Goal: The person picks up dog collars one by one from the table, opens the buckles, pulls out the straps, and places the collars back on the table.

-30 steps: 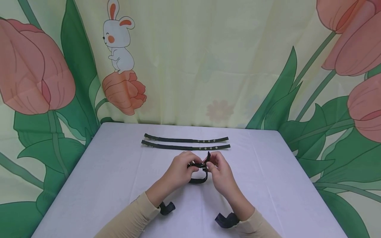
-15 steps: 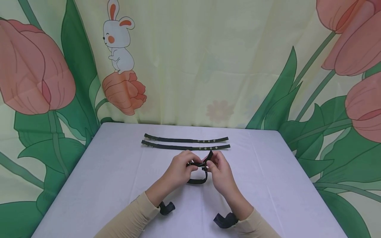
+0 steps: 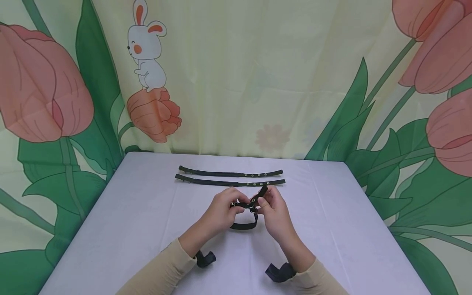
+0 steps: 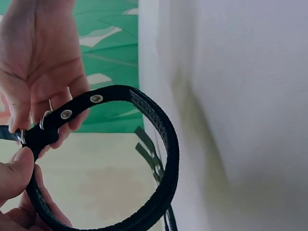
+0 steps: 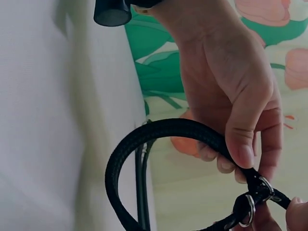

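A black collar (image 3: 245,226) with metal eyelets is bent into a loop between the two hands. My left hand (image 3: 221,209) pinches the loop beside its metal fittings. Thumb and fingers of my right hand (image 3: 274,211) pinch the strap's free end (image 3: 262,191), which slants up to the right. In the left wrist view the loop (image 4: 171,159) shows two eyelets near the overlap, with my right hand (image 4: 43,62) above and my left thumb (image 4: 19,171) below. From the right wrist, a metal ring (image 5: 248,210) and a buckle (image 5: 266,187) show by my left fingers (image 5: 243,154).
Two more black collars (image 3: 230,173) (image 3: 221,180) lie flat and parallel beyond the hands on the white-covered table (image 3: 147,213). Behind the table hangs a printed curtain (image 3: 236,82). A dark wrist device (image 3: 280,272) projects from each sleeve.
The strap's free end has swung from nearly upright to slanting right, drawn slightly rightward by the right hand. The loop has shifted slightly left and down. The two lying collars stayed put.
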### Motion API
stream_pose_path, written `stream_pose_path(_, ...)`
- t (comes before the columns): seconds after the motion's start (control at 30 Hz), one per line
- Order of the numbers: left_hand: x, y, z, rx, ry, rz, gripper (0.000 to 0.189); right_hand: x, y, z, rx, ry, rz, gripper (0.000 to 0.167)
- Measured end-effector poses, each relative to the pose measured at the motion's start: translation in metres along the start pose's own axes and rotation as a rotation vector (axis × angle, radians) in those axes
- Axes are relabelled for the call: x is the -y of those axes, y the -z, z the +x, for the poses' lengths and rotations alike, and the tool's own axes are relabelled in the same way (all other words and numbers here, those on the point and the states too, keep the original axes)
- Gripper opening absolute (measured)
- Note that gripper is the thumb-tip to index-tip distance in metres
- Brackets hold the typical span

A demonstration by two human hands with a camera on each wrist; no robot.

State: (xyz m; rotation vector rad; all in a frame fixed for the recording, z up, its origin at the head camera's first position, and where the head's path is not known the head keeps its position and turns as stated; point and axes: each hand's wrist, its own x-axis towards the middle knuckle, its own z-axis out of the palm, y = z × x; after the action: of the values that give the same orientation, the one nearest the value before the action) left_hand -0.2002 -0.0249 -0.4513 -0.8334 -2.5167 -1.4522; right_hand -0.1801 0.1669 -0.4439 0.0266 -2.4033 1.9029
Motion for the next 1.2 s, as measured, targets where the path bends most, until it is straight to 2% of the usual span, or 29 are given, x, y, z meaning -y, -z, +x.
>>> stream_pose_path(0.2, -0.0005, 0.0, 0.0014, 0.024, 0.022, 0.011, 0.029, 0.0025, 0.0011, 0.0008, 0.023, -0.021, -0.007, 0.018)
stream_pose_path(0.33, -0.0017, -0.0001, 0.0024, 0.062, 0.06, 0.018, 0.03, 0.0026, 0.0005, 0.0008, 0.025, -0.032, -0.003, 0.017)
stream_pose_path(0.67, -0.0037, -0.0001, 0.0051, 0.118, 0.112, 0.012, 0.033, 0.002, -0.0012, 0.0002, 0.037, -0.02, -0.005, 0.017)
stream_pose_path(0.87, -0.0015, -0.0016, 0.0041, 0.102, 0.125, 0.026, 0.031, 0.0009, -0.0011, 0.0, 0.031, 0.005, -0.015, 0.017)
stream_pose_path(1.2, -0.0014, -0.0026, 0.0015, 0.034, 0.147, -0.025, 0.027, 0.0028, -0.0026, -0.0009, 0.025, 0.011, -0.035, 0.018)
